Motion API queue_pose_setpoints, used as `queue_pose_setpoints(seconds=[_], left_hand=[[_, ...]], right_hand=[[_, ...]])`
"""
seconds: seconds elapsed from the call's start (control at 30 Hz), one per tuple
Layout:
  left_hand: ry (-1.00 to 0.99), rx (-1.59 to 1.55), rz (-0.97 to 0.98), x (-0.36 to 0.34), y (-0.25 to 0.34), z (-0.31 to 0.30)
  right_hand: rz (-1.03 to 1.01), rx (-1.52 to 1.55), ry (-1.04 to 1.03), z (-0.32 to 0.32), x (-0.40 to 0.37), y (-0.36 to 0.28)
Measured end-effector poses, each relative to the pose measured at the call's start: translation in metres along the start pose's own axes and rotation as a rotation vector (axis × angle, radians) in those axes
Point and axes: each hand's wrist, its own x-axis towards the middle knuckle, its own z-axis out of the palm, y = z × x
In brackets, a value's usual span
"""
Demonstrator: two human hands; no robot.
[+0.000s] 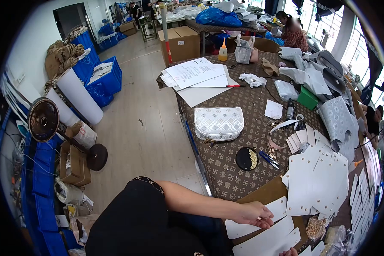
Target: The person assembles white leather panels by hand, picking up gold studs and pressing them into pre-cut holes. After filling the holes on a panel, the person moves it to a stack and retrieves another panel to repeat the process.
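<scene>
My left hand (257,214) is over white cut panels (271,239) at the table's near edge, its fingers curled around a few small metallic pieces. Only the fingertips of my right hand (289,252) show at the bottom edge, beside the panels; whether they hold anything is hidden. To the right lies a pile of white panels (318,181) dotted with small rivets. A clear bag of small gold-coloured pieces (315,228) sits below that pile. Farther forward are a round black dish (246,158) with small pale pieces and blue-handled snips (269,159).
A white patterned pouch (219,123) stands near the table's left edge. Papers (196,74), a glue bottle (222,51) and a green box (307,98) lie farther back. A fan (44,119) stands at left. A person (295,36) sits at the back right.
</scene>
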Motion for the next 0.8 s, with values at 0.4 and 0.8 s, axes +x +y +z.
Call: queue_pose_setpoints(seconds=[0.4, 0.8], left_hand=[[0.115, 0.130, 0.077, -0.021, 0.007, -0.032], [0.148, -0.026, 0.074, -0.023, 0.025, -0.048]], right_hand=[[0.260, -0.094, 0.244, -0.002, -0.104, -0.084], [0.304, -0.032, 0.261, 0.015, -0.081, -0.087]])
